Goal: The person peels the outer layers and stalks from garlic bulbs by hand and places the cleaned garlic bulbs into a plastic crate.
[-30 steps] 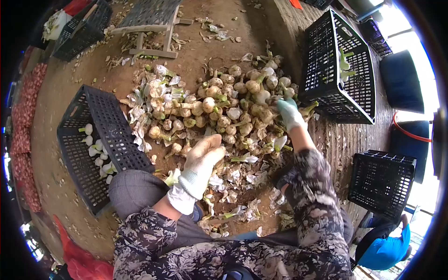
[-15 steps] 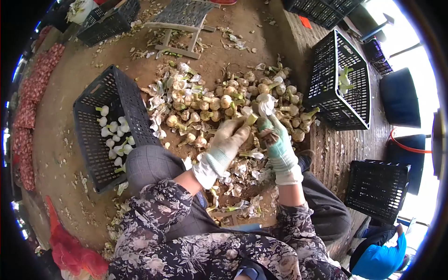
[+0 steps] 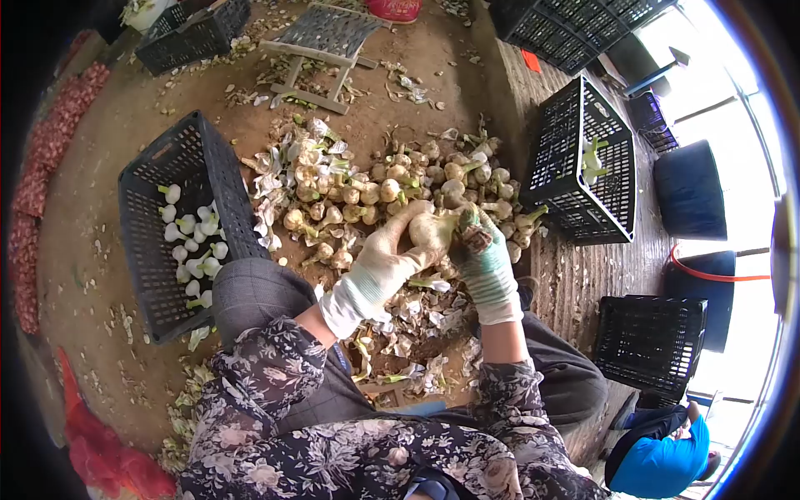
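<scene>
My left hand [image 3: 392, 247], in a pale glove with a mint cuff, is closed around a garlic bulb [image 3: 429, 232] in front of me. The bulb is round and cream-coloured, with its green stem pointing right. My right hand [image 3: 483, 250], in a mint glove with dark stained fingers, is closed at that stem; its fingertips are partly hidden. Just beyond both hands lies a pile of unpeeled garlic bulbs [image 3: 387, 190] with stems on. Loose papery garlic skins [image 3: 417, 321] are scattered below my hands.
To my left a tilted black crate [image 3: 150, 275] holds several clean white bulbs [image 3: 193, 242]. Another black crate [image 3: 583, 200] with some green-stemmed pieces stands at right on a wooden platform [image 3: 575, 283]. A low stool [image 3: 325, 37] is ahead. A person in blue [image 3: 662, 458] is at lower right.
The white piece above my right fingers is no longer seen there. My left hand has turned, so the bulb shows more fully, and my right hand has closed in on its stem. The view has shifted slightly.
</scene>
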The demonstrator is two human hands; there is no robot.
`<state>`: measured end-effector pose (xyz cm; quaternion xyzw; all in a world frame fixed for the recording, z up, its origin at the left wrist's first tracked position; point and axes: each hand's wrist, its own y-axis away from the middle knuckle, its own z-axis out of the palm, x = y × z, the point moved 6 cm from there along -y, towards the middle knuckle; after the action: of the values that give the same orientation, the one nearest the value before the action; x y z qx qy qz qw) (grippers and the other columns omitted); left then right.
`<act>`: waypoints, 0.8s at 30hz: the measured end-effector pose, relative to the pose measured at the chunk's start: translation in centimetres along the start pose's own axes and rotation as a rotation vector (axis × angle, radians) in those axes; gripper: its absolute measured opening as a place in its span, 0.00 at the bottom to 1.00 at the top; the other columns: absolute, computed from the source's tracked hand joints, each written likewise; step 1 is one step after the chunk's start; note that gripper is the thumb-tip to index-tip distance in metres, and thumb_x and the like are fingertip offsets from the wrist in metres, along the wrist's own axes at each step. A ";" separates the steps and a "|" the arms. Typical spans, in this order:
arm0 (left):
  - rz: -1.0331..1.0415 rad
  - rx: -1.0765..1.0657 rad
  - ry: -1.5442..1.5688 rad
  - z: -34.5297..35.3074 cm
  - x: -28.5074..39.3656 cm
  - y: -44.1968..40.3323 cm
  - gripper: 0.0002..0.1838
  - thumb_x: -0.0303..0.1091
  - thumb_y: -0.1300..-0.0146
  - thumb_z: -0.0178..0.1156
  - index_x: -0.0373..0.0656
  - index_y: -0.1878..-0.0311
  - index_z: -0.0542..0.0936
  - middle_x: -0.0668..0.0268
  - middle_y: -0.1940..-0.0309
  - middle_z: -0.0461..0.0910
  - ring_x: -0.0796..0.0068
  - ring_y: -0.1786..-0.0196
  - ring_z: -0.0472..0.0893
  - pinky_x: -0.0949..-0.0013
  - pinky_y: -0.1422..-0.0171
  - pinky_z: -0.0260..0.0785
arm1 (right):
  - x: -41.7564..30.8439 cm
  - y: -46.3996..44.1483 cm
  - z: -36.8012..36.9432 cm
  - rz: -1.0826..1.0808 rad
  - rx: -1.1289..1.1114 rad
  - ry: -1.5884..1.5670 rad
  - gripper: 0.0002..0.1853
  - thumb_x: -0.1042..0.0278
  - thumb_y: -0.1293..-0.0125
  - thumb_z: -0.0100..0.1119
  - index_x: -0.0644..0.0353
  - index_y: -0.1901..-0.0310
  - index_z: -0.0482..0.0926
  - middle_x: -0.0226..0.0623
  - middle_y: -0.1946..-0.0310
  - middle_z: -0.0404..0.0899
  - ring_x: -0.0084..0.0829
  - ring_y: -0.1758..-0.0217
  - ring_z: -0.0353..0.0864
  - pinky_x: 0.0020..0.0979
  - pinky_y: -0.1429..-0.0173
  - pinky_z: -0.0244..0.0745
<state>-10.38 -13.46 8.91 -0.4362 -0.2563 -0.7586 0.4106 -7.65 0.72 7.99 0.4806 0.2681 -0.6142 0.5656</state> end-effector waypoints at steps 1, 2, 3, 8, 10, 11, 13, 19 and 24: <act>0.163 0.048 -0.303 -0.2 0.9 0.0 0.35 0.22 0.51 0.64 0.39 0.39 0.62 0.60 0.48 0.69 0.69 0.48 0.72 0.71 0.43 0.67 | 1.0 -0.2 -0.6 0.056 0.049 -0.078 0.16 0.69 0.37 0.53 0.65 0.50 0.69 0.33 0.58 0.75 0.19 0.65 0.74 0.18 0.63 0.72; 0.325 0.098 -0.606 0.0 1.7 0.2 0.36 0.23 0.54 0.66 0.40 0.39 0.64 0.60 0.49 0.69 0.68 0.48 0.72 0.70 0.43 0.66 | 1.8 -0.4 -1.3 0.096 0.115 -0.042 0.18 0.69 0.39 0.56 0.64 0.49 0.68 0.33 0.59 0.75 0.20 0.65 0.75 0.17 0.63 0.71; 0.346 0.102 -0.630 0.1 1.9 0.2 0.37 0.22 0.56 0.67 0.42 0.40 0.64 0.60 0.49 0.70 0.67 0.48 0.72 0.70 0.43 0.66 | 0.5 0.3 0.6 -0.055 0.124 -0.047 0.16 0.67 0.40 0.57 0.64 0.52 0.71 0.30 0.64 0.75 0.18 0.68 0.74 0.17 0.66 0.70; 0.402 0.105 -0.703 -0.1 2.2 0.2 0.39 0.22 0.61 0.68 0.46 0.40 0.66 0.59 0.51 0.70 0.65 0.50 0.73 0.70 0.45 0.67 | 0.3 0.3 1.1 -0.004 0.203 0.056 0.11 0.64 0.41 0.59 0.62 0.61 0.77 0.25 0.75 0.74 0.14 0.76 0.70 0.16 0.75 0.64; 0.392 0.075 -0.689 0.0 2.2 0.2 0.39 0.22 0.61 0.68 0.46 0.40 0.66 0.60 0.51 0.71 0.65 0.50 0.73 0.70 0.45 0.67 | -0.3 0.8 0.9 -0.018 0.130 0.101 0.12 0.64 0.41 0.59 0.63 0.61 0.77 0.24 0.76 0.74 0.13 0.78 0.69 0.17 0.76 0.64; 0.394 0.061 -0.680 0.2 2.3 0.2 0.39 0.21 0.61 0.68 0.45 0.40 0.66 0.61 0.52 0.71 0.66 0.50 0.74 0.70 0.45 0.67 | -0.6 1.0 0.8 -0.024 0.096 0.124 0.12 0.64 0.41 0.59 0.63 0.60 0.77 0.24 0.76 0.74 0.13 0.79 0.69 0.17 0.77 0.64; 0.403 0.037 -0.664 0.5 2.1 0.3 0.39 0.21 0.60 0.68 0.45 0.40 0.66 0.61 0.53 0.71 0.67 0.51 0.74 0.70 0.45 0.67 | -1.0 1.3 0.6 0.001 0.092 0.162 0.14 0.63 0.42 0.61 0.64 0.61 0.76 0.25 0.76 0.74 0.14 0.79 0.70 0.17 0.76 0.66; 0.447 -0.042 -0.618 1.3 2.1 0.3 0.40 0.19 0.59 0.67 0.44 0.39 0.65 0.64 0.53 0.71 0.71 0.51 0.73 0.72 0.43 0.67 | -2.3 1.6 0.1 0.029 0.076 0.260 0.09 0.69 0.43 0.59 0.65 0.63 0.76 0.29 0.73 0.77 0.16 0.77 0.73 0.20 0.72 0.71; 0.288 -0.085 -0.506 0.9 1.4 -0.1 0.39 0.31 0.56 0.69 0.40 0.39 0.64 0.60 0.45 0.71 0.71 0.45 0.71 0.69 0.40 0.64 | -2.3 2.3 -0.4 0.025 0.043 0.220 0.09 0.74 0.43 0.58 0.67 0.62 0.76 0.32 0.73 0.77 0.19 0.75 0.75 0.21 0.70 0.73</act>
<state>-10.45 -13.30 10.54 -0.6602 -0.2538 -0.5698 0.4184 -5.55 1.55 10.38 0.5606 0.3092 -0.5563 0.5298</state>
